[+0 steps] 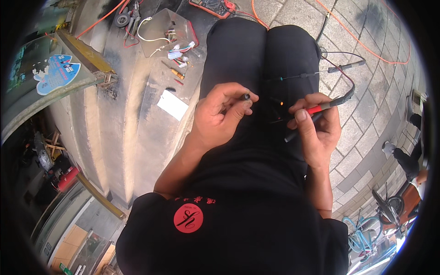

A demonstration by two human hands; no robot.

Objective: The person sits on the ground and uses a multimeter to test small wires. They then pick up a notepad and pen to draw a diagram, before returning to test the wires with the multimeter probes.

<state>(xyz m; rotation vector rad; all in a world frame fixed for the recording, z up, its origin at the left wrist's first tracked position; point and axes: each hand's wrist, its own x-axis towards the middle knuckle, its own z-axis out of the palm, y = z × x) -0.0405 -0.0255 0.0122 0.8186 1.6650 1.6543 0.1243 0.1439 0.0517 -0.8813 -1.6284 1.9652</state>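
Observation:
My left hand is above my left thigh, with a short black tube pinched between thumb and fingers. Over my right thigh, my right hand is closed on a red-tipped probe with a dark wire bending away from its rear end. A black rod also sticks out from under the right fingers; I cannot tell what it is. A small orange spot shows between the hands. Across my right knee lies a thin lead with a dark grip.
On the step to my left are a clear plastic box, wire connectors, a white card, pliers and a tape roll. A red multimeter lies beyond my knees. A person's leg and a blue bicycle appear at right.

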